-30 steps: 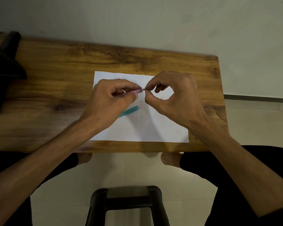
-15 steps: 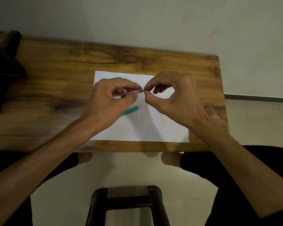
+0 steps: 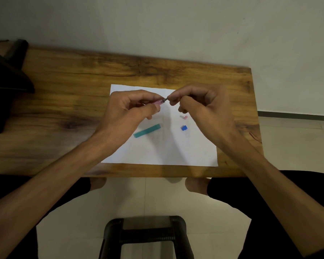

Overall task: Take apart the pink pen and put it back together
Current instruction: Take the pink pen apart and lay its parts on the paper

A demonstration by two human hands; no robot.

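Grip: left hand [image 3: 127, 111] holds the one pink pen [image 3: 158, 102] above the paper [image 3: 166, 150]; right hand [image 3: 200, 107] pinches its dark tip | Loose bits on paper: one teal piece [image 3: 147, 130], one blue piece [image 3: 184, 128], one small pink piece [image 3: 184, 117] | Change: right hand lifted, uncovering two small bits | Pose: both hands' fingers curled over worktop [image 3: 64, 101]

no readable text, labels or numbers anywhere (white paper sheet [image 3: 163, 150] blank)
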